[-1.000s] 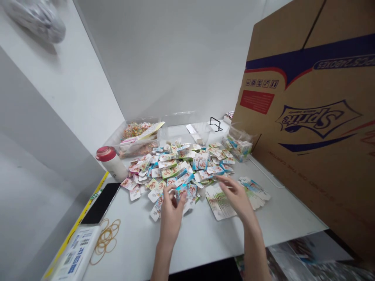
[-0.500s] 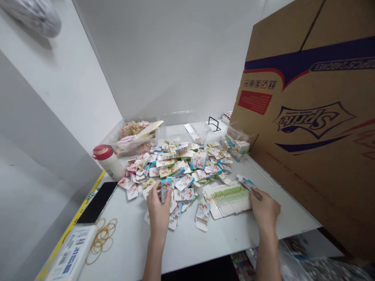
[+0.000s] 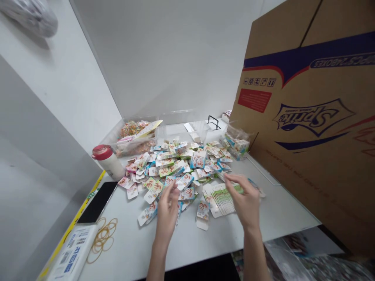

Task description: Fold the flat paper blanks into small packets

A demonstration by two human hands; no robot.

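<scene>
My left hand [image 3: 168, 205] is over the front of a pile of small printed cardboard boxes [image 3: 175, 160]. Its fingers are curled together, and whatever they hold is hidden. Above a row of flat, green-edged boxes [image 3: 219, 201] is my right hand [image 3: 244, 199], thumb and forefinger stretched toward the pile with nothing visible between them. Partly behind this hand, a blue-edged box [image 3: 256, 187] lies at the row's right end. Between the hands, one box with its flap open [image 3: 202, 214] lies on the table. Another loose box [image 3: 148, 213] is left of my left hand.
A large brown carton [image 3: 293, 117] stands at the right. Clear tubs [image 3: 137, 146] and a red-lidded bottle [image 3: 108, 162] are at the back left. Nearer lie a black phone [image 3: 98, 202], rubber bands [image 3: 102, 240] and a white box [image 3: 72, 253]. A clear container of boxes [image 3: 238, 146] is beside the carton.
My right hand has moved left from the row's right end, leaving a blue-edged box there. My left hand has turned and shifted slightly right; the box seen in it before is no longer clearly visible.
</scene>
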